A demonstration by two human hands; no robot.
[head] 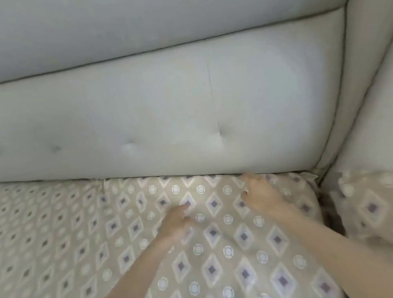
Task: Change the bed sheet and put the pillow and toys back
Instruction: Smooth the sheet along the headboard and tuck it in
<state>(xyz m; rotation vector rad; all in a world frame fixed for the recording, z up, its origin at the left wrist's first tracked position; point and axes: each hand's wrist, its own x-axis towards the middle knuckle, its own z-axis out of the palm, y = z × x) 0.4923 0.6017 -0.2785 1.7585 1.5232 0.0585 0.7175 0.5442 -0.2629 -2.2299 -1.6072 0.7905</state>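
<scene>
The pillow (232, 258) lies at 6 o'clock on the sheet (39, 249), its top edge against the headboard (158, 103) at 12 o'clock. The right hand (261, 194) presses on it, fingers spread. The left hand (175, 222) touches it; blur hides its finger position. Matching fabric (390, 209) at 4 o'clock is cut off.

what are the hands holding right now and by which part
Cannot be told. The right hand lies on the patterned fabric, reaching its edge by the headboard, and the left hand lies further in. Blur hides any grip.
</scene>
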